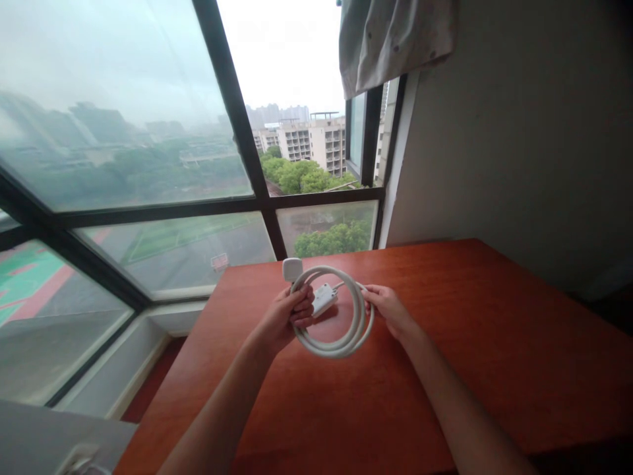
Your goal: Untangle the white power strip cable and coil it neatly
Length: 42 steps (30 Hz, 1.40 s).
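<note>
A white power cord (330, 349) is wound into several loops and held up over the table (494, 316). My left hand (293, 309) is closed around the left side of the loops. Just above that hand sticks up the cord's squarish white plug (292, 269). Behind the loops shows a white socket block (324, 299), partly covered by my left fingers; whether it touches the tabletop I cannot tell. At the right side of the loops, my right hand (388, 309) pinches the cord between thumb and fingers.
Dark-framed windows (267, 201) rise beyond the table's far and left edges, one pane open. A light curtain (395, 39) hangs at the top. On the right stands a grey wall (494, 145). A pale ledge (113, 369) lies left of the table.
</note>
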### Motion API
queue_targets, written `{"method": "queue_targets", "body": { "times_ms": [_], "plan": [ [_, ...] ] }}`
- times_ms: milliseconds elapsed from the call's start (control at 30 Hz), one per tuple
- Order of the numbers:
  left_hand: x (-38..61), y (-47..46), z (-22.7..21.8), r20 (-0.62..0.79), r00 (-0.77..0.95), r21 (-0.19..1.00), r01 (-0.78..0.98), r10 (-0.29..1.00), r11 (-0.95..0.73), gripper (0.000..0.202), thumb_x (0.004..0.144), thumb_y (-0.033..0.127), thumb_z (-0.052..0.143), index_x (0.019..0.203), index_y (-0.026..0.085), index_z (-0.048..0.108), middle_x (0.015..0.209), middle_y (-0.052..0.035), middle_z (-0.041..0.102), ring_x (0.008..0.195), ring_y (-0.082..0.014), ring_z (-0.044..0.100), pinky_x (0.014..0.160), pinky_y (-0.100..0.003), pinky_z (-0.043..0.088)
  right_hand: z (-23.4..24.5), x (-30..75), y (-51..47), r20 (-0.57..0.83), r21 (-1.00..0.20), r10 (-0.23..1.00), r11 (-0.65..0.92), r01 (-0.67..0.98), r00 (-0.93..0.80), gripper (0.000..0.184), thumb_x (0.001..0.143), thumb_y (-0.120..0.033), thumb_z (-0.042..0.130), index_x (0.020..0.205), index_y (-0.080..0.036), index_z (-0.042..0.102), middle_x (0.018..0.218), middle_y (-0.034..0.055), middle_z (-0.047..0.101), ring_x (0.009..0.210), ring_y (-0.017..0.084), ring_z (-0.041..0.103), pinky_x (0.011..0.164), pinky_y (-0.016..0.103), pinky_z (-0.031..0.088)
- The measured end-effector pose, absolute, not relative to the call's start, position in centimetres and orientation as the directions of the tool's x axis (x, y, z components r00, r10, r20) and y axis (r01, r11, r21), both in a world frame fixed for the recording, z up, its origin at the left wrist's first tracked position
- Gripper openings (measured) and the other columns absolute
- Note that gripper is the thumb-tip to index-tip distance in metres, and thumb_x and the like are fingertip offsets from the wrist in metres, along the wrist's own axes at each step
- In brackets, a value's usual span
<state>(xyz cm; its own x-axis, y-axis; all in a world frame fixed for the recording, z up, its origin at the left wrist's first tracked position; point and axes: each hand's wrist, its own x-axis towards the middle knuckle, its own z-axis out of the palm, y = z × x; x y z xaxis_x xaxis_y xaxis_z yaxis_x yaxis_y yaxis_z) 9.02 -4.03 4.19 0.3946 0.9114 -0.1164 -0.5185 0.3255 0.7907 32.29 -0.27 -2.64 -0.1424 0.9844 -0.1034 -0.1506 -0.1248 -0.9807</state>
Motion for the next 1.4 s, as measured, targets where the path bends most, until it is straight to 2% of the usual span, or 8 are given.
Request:
{"method": "queue_targets", "body": {
  "times_ms": [267, 500, 667, 767, 933, 1067, 1233, 1400],
  "plan": [
    [9.6, -3.8, 2.4, -0.196, 0.452, 0.930, -0.195, 0.870, 0.311, 0.032, 0.082, 0.037, 0.068, 0.075, 0.016, 0.044, 0.058, 0.0088, 0.030, 0.047, -0.0024, 0.025, 0.045, -0.015, 0.028, -2.1, 31.8, -0.5, -0.032, -0.998, 0.991, -0.025, 0.056, -0.132, 0.038, 0.073, -0.044, 0.063, 0.097, -0.014, 0.068, 0.067, 0.0011, 0.063, 0.057, 0.013, 0.053, 0.049, 0.022, 0.037],
    [11.0, -2.2, 2.2, -0.105, 0.379, 0.969, 0.248, 0.920, 0.008, 0.025, 0.085, 0.039, 0.054, 0.076, 0.015, 0.050, 0.060, 0.0050, 0.041, 0.051, -0.0081, 0.041, 0.051, -0.021, 0.036, -1.7, 32.6, -0.8, -0.033, -0.999, 0.977, -0.036, -0.014, -0.212, 0.061, 0.085, -0.067, 0.041, 0.093, -0.013, 0.067, 0.074, 0.0043, 0.064, 0.059, 0.012, 0.051, 0.053, 0.023, 0.037],
    [11.9, -1.5, 3.4, 0.117, 0.350, 0.558, 0.751, 0.930, -0.353, 0.017, 0.087, 0.026, 0.050, 0.079, 0.017, 0.060, 0.076, -0.0030, 0.063, 0.070, -0.0164, 0.058, 0.063, -0.025, 0.040, -1.7, 32.7, -1.0, 0.056, -0.998, 0.951, 0.041, -0.055, -0.304, 0.052, 0.085, -0.062, 0.049, 0.098, -0.015, 0.064, 0.081, 0.0034, 0.062, 0.073, 0.014, 0.057, 0.069, 0.026, 0.046],
    [12.4, -1.6, 4.2, 0.139, 0.349, 0.290, 0.880, 0.927, -0.375, 0.018, 0.091, 0.031, 0.050, 0.091, 0.018, 0.063, 0.088, -0.0070, 0.068, 0.079, -0.0203, 0.063, 0.067, -0.027, 0.042, -1.9, 31.9, -1.1, 0.064, -0.998, 0.947, 0.053, -0.043, -0.315, 0.046, 0.075, -0.050, 0.067, 0.106, -0.017, 0.059, 0.075, -0.0022, 0.057, 0.059, 0.011, 0.054, 0.055, 0.023, 0.045],
    [13.1, -1.2, 4.1, 0.183, 0.340, 0.117, 0.924, 0.922, -0.364, 0.020, 0.088, 0.030, 0.057, 0.099, 0.016, 0.062, 0.099, -0.0116, 0.066, 0.090, -0.0245, 0.062, 0.077, -0.032, 0.047, -2.8, 30.8, -1.0, 0.088, -0.996, 0.974, 0.086, -0.017, -0.210, 0.031, 0.082, -0.047, 0.056, 0.093, -0.019, 0.059, 0.064, -0.0057, 0.052, 0.039, 0.007, 0.038, 0.036, 0.020, 0.029],
    [12.5, -0.3, 3.5, 0.264, 0.400, 0.257, 0.848, 0.878, -0.463, 0.022, 0.083, 0.025, 0.061, 0.103, 0.016, 0.063, 0.105, -0.0109, 0.064, 0.099, -0.0243, 0.059, 0.088, -0.035, 0.047, -2.9, 30.8, -1.0, 0.160, -0.979, 0.974, 0.177, 0.099, -0.159, 0.027, 0.084, -0.044, 0.054, 0.079, -0.018, 0.061, 0.059, -0.0046, 0.052, 0.042, 0.007, 0.039, 0.040, 0.021, 0.030],
    [11.2, 0.9, 2.6, -0.005, 0.514, 0.732, 0.586, 0.858, -0.347, 0.016, 0.082, 0.020, 0.052, 0.083, 0.013, 0.066, 0.080, -0.0049, 0.068, 0.076, -0.0174, 0.064, 0.070, -0.027, 0.050, -2.3, 31.0, -1.1, 0.288, -0.933, 0.943, 0.315, 0.174, -0.165, 0.024, 0.086, -0.038, 0.055, 0.077, -0.018, 0.066, 0.063, -0.0020, 0.057, 0.055, 0.011, 0.048, 0.051, 0.021, 0.036],
    [11.4, 1.7, 1.7, 0.003, 0.493, 0.815, 0.503, 0.870, -0.288, 0.017, 0.075, 0.015, 0.049, 0.078, 0.012, 0.065, 0.073, -0.0045, 0.066, 0.069, -0.0151, 0.062, 0.065, -0.025, 0.049, -2.2, 31.2, -1.1, 0.302, -0.903, 0.940, 0.335, 0.268, -0.159, 0.026, 0.087, -0.037, 0.053, 0.075, -0.018, 0.066, 0.065, -0.0004, 0.062, 0.059, 0.013, 0.054, 0.056, 0.022, 0.039]
  ]
}}
